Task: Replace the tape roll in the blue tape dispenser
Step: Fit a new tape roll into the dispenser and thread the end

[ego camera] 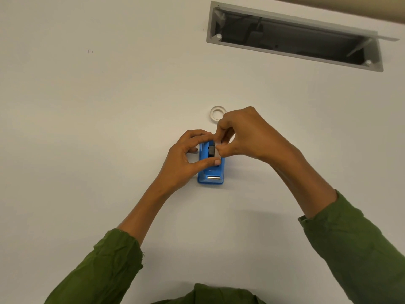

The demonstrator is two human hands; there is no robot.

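Observation:
The blue tape dispenser (pixel 211 172) stands on the white table (pixel 109 128), its metal cutter facing me. My left hand (pixel 186 159) grips the dispenser's body, thumb across its top and fingers curled round the far end. My right hand (pixel 243 134) pinches a pale tape roll (pixel 218 149) right over the dispenser's slot, beside the black hub (pixel 211 149). Much of the roll is hidden by my fingers. A second white tape ring (pixel 215 113) lies flat on the table just beyond my right hand.
A grey rectangular cable opening (pixel 295 36) with its flap raised is set into the table at the far right. Green sleeves cover both forearms.

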